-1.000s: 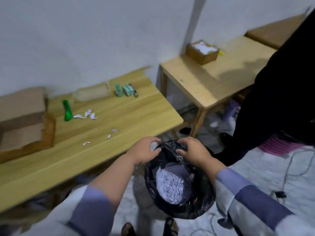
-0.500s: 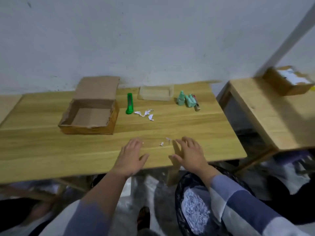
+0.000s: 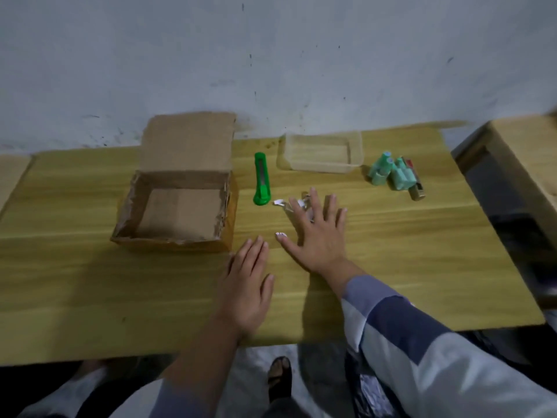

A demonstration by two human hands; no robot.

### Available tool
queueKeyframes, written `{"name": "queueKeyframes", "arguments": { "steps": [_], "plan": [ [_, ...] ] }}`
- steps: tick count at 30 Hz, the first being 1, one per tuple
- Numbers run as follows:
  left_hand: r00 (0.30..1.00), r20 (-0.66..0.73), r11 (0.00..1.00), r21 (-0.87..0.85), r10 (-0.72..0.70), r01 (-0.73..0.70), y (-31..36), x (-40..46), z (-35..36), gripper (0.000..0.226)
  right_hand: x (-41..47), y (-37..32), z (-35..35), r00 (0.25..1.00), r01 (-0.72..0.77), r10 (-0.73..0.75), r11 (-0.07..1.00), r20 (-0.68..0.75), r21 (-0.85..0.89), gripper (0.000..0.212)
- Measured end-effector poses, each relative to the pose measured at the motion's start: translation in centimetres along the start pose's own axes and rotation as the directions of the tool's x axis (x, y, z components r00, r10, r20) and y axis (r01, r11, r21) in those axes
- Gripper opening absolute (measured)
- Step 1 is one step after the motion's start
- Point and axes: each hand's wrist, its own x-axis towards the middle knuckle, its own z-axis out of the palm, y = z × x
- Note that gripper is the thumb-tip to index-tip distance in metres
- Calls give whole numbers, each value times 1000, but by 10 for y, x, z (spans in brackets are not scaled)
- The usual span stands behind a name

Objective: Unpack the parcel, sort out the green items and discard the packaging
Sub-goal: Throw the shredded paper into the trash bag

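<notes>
A wooden table [image 3: 90, 282] is shown set against the wall, its opened cardboard box [image 3: 177, 206] emptied at nine o'clock. A clear plastic tray [image 3: 322, 152] is seen at twelve o'clock, apparently kept ready for sorted goods. The right hand [image 3: 319, 236] is spread wide and flat over white paper scraps [image 3: 280, 203] — seemingly to gather leftover packaging — while the left hand [image 3: 247, 285], fingers straight and holding nothing, is rested at six o'clock. A green utility knife [image 3: 261, 182] lies at eleven o'clock; small green items [image 3: 391, 173] are clustered at two o'clock.
</notes>
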Motion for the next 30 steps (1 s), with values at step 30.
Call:
{"name": "queueKeyframes", "arguments": {
  "steps": [30],
  "plan": [
    [992, 113, 988, 137, 55, -71, 54, 47, 4, 67, -79, 85, -53, 978, -168, 170, 985, -123, 28, 22]
  ]
}}
